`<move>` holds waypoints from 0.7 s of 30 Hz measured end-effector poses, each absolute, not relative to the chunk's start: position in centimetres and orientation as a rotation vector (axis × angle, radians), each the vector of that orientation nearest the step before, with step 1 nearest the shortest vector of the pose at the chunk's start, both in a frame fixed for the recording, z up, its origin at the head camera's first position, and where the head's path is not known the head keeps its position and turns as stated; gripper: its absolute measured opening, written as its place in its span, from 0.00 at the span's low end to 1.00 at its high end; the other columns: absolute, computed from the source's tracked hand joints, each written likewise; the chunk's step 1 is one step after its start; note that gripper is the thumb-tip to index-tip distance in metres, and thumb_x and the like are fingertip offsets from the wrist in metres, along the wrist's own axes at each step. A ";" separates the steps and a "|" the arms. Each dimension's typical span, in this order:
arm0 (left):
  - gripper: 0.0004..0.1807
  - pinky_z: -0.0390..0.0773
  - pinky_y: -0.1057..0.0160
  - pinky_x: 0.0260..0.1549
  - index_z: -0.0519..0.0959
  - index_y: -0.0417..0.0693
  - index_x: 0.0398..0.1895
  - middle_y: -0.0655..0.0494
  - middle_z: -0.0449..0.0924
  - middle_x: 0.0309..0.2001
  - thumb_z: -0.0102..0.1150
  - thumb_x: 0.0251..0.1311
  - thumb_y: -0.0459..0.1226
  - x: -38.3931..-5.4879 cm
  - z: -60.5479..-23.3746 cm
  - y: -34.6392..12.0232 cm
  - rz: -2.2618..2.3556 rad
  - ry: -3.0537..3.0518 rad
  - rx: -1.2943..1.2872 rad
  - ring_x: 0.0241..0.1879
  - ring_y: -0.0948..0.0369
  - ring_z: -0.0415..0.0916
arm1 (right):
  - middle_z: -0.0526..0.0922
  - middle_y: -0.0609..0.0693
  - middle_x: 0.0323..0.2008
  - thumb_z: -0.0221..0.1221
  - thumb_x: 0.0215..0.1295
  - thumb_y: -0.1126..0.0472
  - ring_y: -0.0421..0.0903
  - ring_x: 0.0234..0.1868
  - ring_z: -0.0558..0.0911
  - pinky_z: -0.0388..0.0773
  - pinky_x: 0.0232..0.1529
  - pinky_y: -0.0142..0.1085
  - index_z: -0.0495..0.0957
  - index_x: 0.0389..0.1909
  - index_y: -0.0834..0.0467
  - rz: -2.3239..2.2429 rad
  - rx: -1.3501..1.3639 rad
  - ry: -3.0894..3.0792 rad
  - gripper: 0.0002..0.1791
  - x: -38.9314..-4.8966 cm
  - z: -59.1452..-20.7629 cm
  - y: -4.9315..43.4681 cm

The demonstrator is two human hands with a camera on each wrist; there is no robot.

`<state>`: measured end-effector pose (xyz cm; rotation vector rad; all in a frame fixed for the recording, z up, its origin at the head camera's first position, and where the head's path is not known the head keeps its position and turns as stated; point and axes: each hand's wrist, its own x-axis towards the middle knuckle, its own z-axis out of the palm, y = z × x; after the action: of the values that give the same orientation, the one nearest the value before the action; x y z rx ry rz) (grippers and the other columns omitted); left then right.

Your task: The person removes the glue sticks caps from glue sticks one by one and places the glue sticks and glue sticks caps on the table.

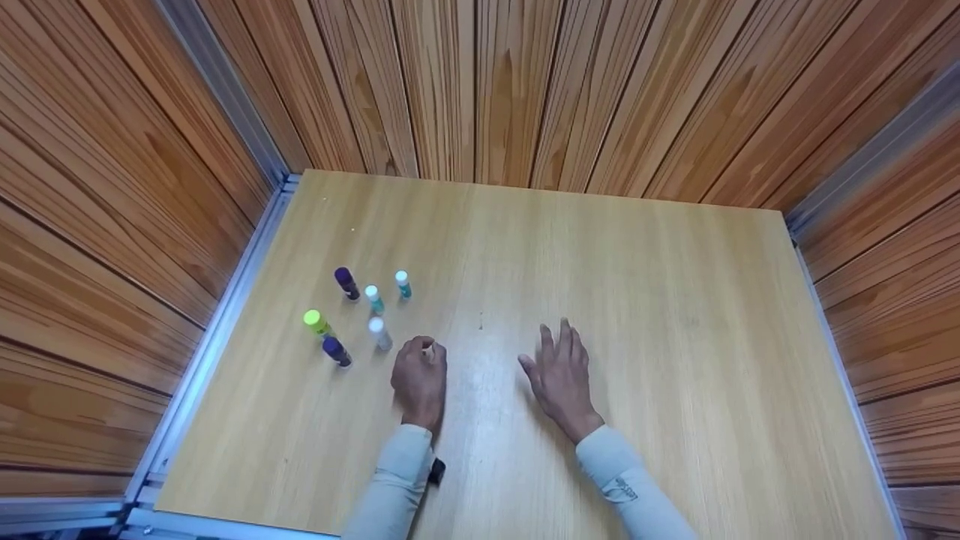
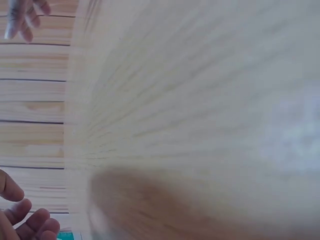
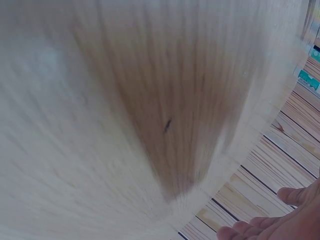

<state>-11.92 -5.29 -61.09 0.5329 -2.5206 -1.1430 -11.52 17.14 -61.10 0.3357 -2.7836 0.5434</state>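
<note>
My left hand (image 1: 420, 379) hovers over the table left of the middle, its fingers loosely curled and nothing in them. The left wrist view shows its fingertips (image 2: 37, 222) apart from the thumb. Nearest to it stands a white-capped glue stick (image 1: 379, 334). My right hand (image 1: 561, 375) is held over the table with fingers spread, holding nothing; its fingers (image 3: 245, 227) also appear in the right wrist view. Upright beyond the left hand are two teal glue sticks with white caps (image 1: 374, 299) (image 1: 403, 284), and tubes with lime-green (image 1: 316, 322), dark blue (image 1: 337, 351) and dark purple (image 1: 346, 283) caps.
The pale wooden table (image 1: 675, 315) has a metal frame (image 1: 217, 330) along its left edge. Wood-plank walls (image 1: 510, 90) rise at the back and both sides. A small dark mark (image 1: 481, 321) lies on the tabletop between the hands.
</note>
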 end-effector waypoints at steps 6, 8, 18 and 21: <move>0.05 0.75 0.60 0.30 0.82 0.51 0.34 0.58 0.80 0.32 0.59 0.59 0.40 -11.7 -60.9 -5.6 -1.250 -2.459 0.664 0.30 0.60 0.75 | 0.56 0.75 0.66 0.50 0.71 0.45 0.71 0.64 0.60 0.64 0.56 0.63 0.62 0.66 0.68 0.557 0.340 -2.781 0.35 -11.5 -61.1 17.0; 0.04 0.75 0.59 0.29 0.82 0.51 0.32 0.58 0.80 0.30 0.59 0.58 0.39 -11.7 -60.8 -5.8 -1.250 -2.433 0.679 0.29 0.60 0.76 | 0.57 0.76 0.65 0.51 0.71 0.45 0.72 0.64 0.61 0.65 0.56 0.63 0.62 0.66 0.69 0.554 0.343 -2.775 0.35 -11.5 -61.1 17.0; 0.02 0.72 0.60 0.26 0.81 0.51 0.31 0.58 0.78 0.27 0.61 0.57 0.38 -11.1 -61.0 -6.3 -1.327 -2.204 0.758 0.27 0.61 0.75 | 0.55 0.74 0.67 0.49 0.72 0.45 0.70 0.65 0.59 0.64 0.57 0.62 0.61 0.67 0.68 0.668 0.307 -2.794 0.35 -11.5 -61.3 16.7; 0.02 0.72 0.60 0.27 0.81 0.49 0.31 0.57 0.78 0.28 0.62 0.56 0.38 -11.1 -61.0 -6.5 -1.337 -2.127 0.797 0.27 0.60 0.75 | 0.56 0.72 0.67 0.50 0.72 0.46 0.67 0.66 0.60 0.65 0.59 0.60 0.61 0.67 0.67 0.753 0.275 -2.798 0.34 -11.5 -61.3 16.5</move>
<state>-11.10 -6.48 -60.98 0.7968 -2.1272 -1.3373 -11.55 16.51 -61.26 0.2751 -2.7982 0.7533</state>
